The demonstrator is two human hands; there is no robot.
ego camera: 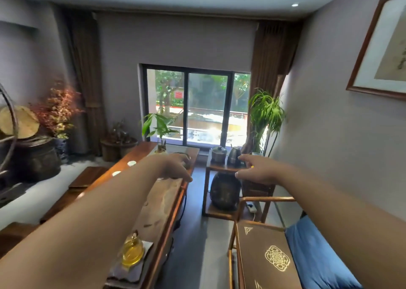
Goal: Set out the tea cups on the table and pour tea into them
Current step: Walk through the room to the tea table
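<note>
A long wooden tea table [162, 203] runs away from me toward the window. Two small white tea cups [131, 163] [116, 173] stand on its left side, and part of a third cup [80, 195] shows behind my left forearm. A glass pitcher of yellow tea [132, 251] rests on a grey cloth at the near end. My left hand [175, 166] reaches out over the table's far part, fingers loosely curled, holding nothing I can see. My right hand [256, 170] hovers in the air before the side stand, fingers spread and empty.
A small side stand [222, 170] holds a dark pot [218, 153] and an electric kettle [234, 158], with a dark jar [224, 192] below. A wooden chair [263, 255] with a brown cushion and blue pillow is at right. Potted plants stand by the window.
</note>
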